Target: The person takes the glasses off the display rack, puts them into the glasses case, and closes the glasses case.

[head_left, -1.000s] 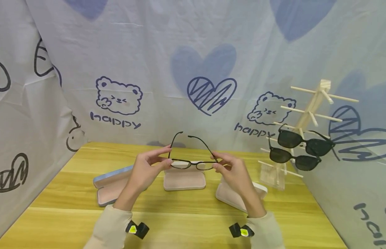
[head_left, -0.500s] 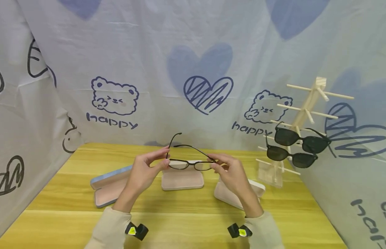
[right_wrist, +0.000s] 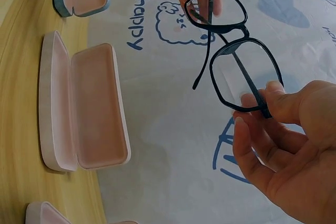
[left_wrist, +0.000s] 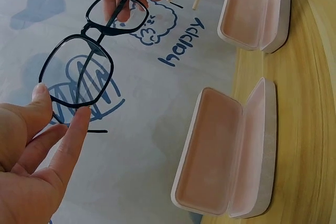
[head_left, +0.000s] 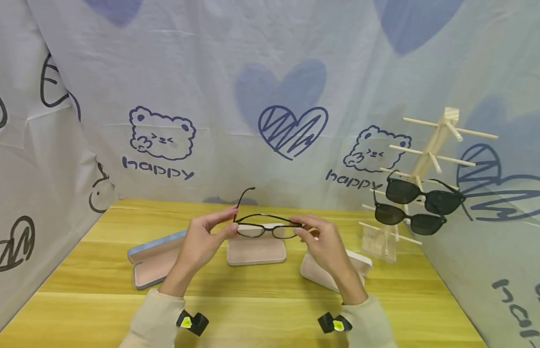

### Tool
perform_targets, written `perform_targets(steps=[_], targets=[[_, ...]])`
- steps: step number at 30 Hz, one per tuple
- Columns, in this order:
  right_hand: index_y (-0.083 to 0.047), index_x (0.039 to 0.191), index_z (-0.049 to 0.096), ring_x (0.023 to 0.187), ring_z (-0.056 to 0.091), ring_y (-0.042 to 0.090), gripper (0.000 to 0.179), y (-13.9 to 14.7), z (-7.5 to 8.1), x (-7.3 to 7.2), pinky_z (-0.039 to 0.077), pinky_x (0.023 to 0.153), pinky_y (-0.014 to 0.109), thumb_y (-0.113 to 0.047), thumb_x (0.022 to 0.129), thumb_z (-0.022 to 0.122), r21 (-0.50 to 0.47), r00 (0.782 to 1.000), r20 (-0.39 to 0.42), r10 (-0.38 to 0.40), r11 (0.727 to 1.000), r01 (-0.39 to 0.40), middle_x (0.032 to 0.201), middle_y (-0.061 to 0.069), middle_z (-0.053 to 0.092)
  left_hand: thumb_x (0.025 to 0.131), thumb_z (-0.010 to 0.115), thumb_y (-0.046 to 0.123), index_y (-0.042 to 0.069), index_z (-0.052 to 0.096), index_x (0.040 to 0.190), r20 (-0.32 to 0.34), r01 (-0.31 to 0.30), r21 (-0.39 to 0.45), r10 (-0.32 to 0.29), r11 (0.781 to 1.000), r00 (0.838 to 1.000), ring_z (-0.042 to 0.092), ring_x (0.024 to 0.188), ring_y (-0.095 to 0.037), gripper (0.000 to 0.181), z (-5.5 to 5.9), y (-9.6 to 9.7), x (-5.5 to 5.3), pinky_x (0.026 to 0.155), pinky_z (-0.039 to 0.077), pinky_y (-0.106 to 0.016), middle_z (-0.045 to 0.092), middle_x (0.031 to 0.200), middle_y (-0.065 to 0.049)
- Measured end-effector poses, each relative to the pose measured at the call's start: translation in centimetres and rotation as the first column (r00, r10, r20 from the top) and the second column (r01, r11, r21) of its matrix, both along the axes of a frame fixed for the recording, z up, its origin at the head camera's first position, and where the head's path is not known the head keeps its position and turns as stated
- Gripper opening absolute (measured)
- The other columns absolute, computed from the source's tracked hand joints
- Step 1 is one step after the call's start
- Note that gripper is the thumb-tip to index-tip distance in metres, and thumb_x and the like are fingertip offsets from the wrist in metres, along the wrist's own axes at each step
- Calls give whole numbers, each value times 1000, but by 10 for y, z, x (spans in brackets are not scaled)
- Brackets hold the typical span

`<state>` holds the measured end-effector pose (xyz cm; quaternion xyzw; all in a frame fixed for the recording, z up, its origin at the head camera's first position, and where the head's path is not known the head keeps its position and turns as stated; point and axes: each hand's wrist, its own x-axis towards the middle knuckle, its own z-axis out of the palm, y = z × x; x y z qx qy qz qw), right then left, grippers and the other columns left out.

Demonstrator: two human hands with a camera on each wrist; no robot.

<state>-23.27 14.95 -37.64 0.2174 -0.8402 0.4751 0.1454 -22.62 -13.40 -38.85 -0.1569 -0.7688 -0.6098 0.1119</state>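
My left hand [head_left: 204,238] and right hand [head_left: 325,241] hold a pair of black-framed glasses [left_wrist: 92,28] up above the table, one at each end of the frame. The thumb and fingers of each hand pinch the frame near its hinge. The left temple sticks out away from me, while the right temple lies folded across behind the lenses, as the right wrist view also shows. Below the glasses, an open eyeglass case [head_left: 256,254] with a pink lining stands on the table, its lid partly hidden by the lenses.
An open blue case [head_left: 153,270] stands at left, and an open white one [head_left: 317,273] at right, partly behind my right arm. At the back right, a wooden peg rack [head_left: 431,145] carries upper sunglasses [head_left: 444,203] and lower sunglasses [head_left: 428,224]. Printed cloth [head_left: 235,145] walls the table [head_left: 252,314].
The right temple of the glasses has swung inward from standing out to lying folded behind the lenses. Both hands keep their grip; the left temple stays extended.
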Motion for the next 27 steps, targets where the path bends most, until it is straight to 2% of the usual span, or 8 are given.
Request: perform_targets(steps=[6, 11, 19, 23, 27], targets=[[-3, 118, 76, 80, 65, 11, 24, 0, -2, -1, 60, 69, 25, 1, 96, 68, 8, 999, -36, 9, 1000, -9, 116, 15, 76, 97, 73, 14, 7, 67, 137, 12, -2, -6, 2, 1000, 1000, 61, 134, -29, 41, -1, 1, -1, 104, 56, -32, 65, 143, -14], [-3, 117, 76, 77, 64, 7, 23, 0, -3, -2, 59, 68, 24, 1, 96, 68, 13, 999, -50, 7, 1000, -6, 115, 15, 76, 97, 73, 13, 8, 67, 137, 19, 7, 3, -7, 1000, 1000, 64, 130, -30, 41, -1, 1, -1, 98, 59, -29, 67, 139, -14], [-5, 117, 77, 79, 66, 11, 23, -1, -4, -1, 61, 71, 28, 0, 97, 68, 25, 999, -44, 5, 1000, -4, 116, 13, 76, 97, 72, 12, 8, 67, 137, 29, 22, 20, -22, 1000, 999, 66, 126, -33, 41, -2, 0, 1, 92, 61, -26, 65, 142, -16], [-5, 118, 76, 82, 67, 16, 24, -1, -5, -2, 61, 70, 25, 0, 97, 67, 12, 999, -29, 20, 1000, -20, 117, 13, 76, 98, 72, 15, 9, 66, 138, 20, 22, -2, -22, 1000, 1000, 74, 109, -30, 41, -3, -3, 2, 90, 60, -22, 64, 144, -15], [-4, 120, 76, 85, 67, 24, 24, 0, -7, -2, 61, 69, 24, 0, 98, 66, -18, 999, 28, 39, 999, -39, 120, 15, 75, 98, 72, 13, 7, 66, 138, 20, 39, 6, -40, 999, 999, 78, 92, -19, 41, -4, -3, 1, 87, 61, -22, 63, 144, -17]])
